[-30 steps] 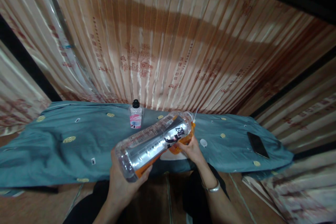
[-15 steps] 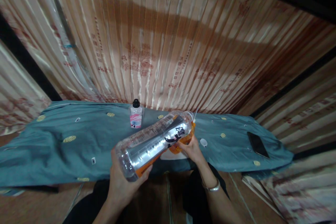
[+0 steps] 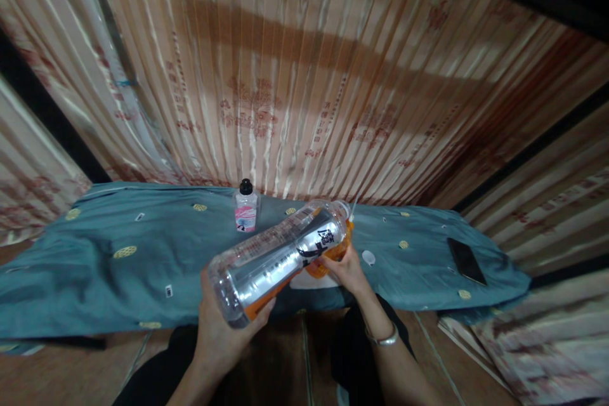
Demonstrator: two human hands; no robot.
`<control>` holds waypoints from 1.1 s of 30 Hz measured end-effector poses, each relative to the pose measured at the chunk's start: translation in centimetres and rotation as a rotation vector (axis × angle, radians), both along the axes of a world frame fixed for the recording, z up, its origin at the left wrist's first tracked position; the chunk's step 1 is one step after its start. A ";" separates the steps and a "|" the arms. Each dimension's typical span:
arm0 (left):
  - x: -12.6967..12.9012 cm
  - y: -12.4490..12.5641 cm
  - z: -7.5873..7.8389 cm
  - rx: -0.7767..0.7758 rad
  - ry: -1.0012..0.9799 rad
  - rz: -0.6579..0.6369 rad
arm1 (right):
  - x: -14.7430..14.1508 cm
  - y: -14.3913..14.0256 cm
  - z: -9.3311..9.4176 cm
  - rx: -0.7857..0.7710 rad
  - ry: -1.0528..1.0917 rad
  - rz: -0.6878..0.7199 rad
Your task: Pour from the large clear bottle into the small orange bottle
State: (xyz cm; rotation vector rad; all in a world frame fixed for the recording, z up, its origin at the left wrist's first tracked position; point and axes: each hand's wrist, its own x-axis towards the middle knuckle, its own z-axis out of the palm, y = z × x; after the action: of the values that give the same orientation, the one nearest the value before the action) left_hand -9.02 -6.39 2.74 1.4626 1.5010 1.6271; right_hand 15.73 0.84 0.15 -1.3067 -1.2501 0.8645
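bottle: clear, silver-and-orange label, tilted neck-away | our left hand grips its base | our right hand clasps an orange object at the neck

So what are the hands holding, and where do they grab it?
Both hold one big clear bottle, lying tilted. The left hand cups its base. The right hand grips near the neck end, at the orange part.

We face pleated peach curtains filling the upper frame; below them a teal patterned cloth spreads across, wooden floor beneath.
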 end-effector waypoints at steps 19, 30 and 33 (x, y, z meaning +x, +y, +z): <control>0.0 -0.1 -0.1 -0.015 0.009 -0.009 | -0.1 -0.1 0.3 0.017 0.003 0.006; 0.0 -0.1 -0.2 -0.004 0.003 0.016 | 0.0 -0.1 0.0 -0.001 -0.011 -0.014; 0.2 -0.3 0.1 -0.015 -0.014 0.013 | 0.0 -0.1 -0.1 0.001 0.011 -0.013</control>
State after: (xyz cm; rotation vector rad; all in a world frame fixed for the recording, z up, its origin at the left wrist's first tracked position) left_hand -8.85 -6.65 2.86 1.4330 1.5152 1.6269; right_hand 15.69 0.79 0.10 -1.3061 -1.2323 0.8606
